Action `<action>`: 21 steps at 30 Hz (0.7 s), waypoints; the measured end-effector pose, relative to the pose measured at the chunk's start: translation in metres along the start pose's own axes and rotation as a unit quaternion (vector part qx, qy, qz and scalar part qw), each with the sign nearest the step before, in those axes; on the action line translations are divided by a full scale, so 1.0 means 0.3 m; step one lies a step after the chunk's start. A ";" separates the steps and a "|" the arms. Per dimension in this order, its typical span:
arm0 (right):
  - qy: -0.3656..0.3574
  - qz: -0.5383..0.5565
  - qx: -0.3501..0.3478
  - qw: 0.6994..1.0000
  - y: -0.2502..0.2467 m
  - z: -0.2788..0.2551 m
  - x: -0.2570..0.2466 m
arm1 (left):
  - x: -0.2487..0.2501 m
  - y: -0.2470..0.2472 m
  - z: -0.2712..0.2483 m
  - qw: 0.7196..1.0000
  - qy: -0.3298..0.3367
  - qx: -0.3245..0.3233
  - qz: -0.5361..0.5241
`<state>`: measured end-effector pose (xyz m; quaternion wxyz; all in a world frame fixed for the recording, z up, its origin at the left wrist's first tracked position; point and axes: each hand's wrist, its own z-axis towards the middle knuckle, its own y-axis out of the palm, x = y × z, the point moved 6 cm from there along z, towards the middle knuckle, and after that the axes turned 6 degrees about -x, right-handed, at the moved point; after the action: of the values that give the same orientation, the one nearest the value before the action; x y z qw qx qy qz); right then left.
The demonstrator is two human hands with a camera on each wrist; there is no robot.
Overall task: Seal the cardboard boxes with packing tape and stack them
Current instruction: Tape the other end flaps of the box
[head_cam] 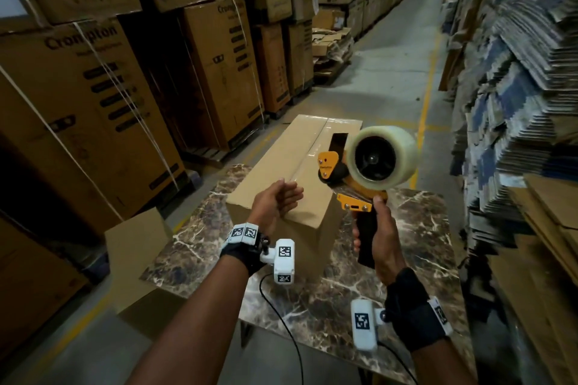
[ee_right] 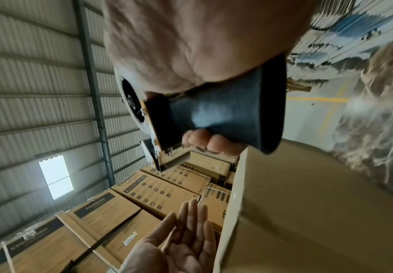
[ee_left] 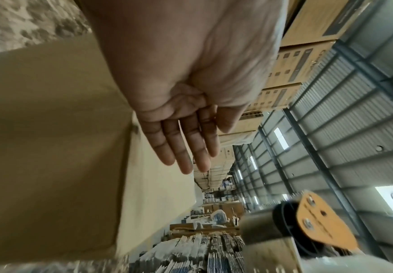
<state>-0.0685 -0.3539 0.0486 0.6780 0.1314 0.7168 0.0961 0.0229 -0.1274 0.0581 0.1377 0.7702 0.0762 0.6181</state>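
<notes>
**Tape gun lifted off the box, seam taped**

Warehouse aisle, stacked cartons [head_cam: 93, 87] on the left, flattened cardboard [head_cam: 516, 87] piled on the right. Marble-patterned table [head_cam: 406, 259] carries one long cardboard box [head_cam: 300, 162], lying lengthwise away from the person; a glossy strip of tape runs along its top seam.

Step in hand, by my reading: finish the seal. To do it well, smooth the strip flat from the near end outward and press the tail over the edge (bubbles lift later), keeping the dispenser clear.

Tape dispenser [head_cam: 369, 172] is raised above the box's near right corner, not touching it. Right hand [head_cam: 380, 237] has its grip clamped round the black handle. Left hand [head_cam: 275, 201] has fingers straight and together, holding nothing, at the box's near top edge; contact unclear.
</notes>
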 end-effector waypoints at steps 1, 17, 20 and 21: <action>0.004 -0.004 -0.013 1.000 0.026 0.003 -0.001 | 0.016 -0.011 0.000 1.000 -0.008 -0.007 -0.006; 0.067 0.130 -0.090 0.985 0.316 0.093 0.002 | 0.171 0.043 -0.001 0.973 -0.080 -0.145 -0.163; 0.065 0.141 -0.096 0.983 0.332 0.098 -0.002 | 0.182 0.064 -0.009 0.964 -0.079 -0.155 -0.202; 0.066 0.145 -0.094 0.983 0.335 0.101 -0.004 | 0.185 0.067 -0.010 0.959 -0.077 -0.163 -0.219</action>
<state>-0.0325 -0.2604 0.0794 0.6178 0.1624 0.7209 0.2688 0.0313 -0.1302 0.1164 0.3991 0.7469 0.1306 0.5156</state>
